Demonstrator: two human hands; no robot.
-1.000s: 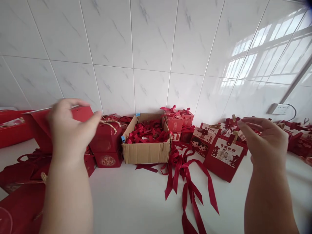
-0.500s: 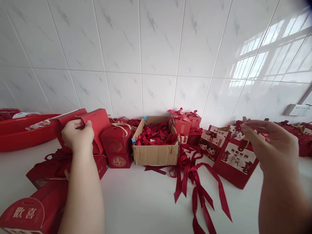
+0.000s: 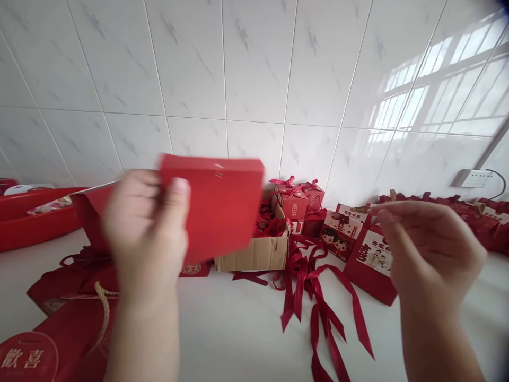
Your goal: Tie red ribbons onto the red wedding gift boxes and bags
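Note:
My left hand (image 3: 147,228) grips a plain red cardboard box (image 3: 222,207) by its left side, thumb on the near face. The box is held up above the table, blurred by motion, and hides part of the brown carton (image 3: 254,254) full of dark red ribbons. My right hand (image 3: 433,249) is raised with thumb and forefinger drawn together. Whether anything small is between those fingertips cannot be made out. Behind it stands a red gift bag (image 3: 369,270) with a printed couple, partly covered by the hand.
Loose red ribbons (image 3: 302,281) trail over the white table. Small ribbon-tied boxes (image 3: 292,201) are stacked by the wall. Red gift boxes (image 3: 71,318) crowd the left, with a red basin (image 3: 51,228) behind. More bags line the right, below a wall socket (image 3: 473,179).
My left hand has lifted the red box away from the pile and brought it rightward, in front of the carton. The right hand has shifted a little left, and the view has turned slightly.

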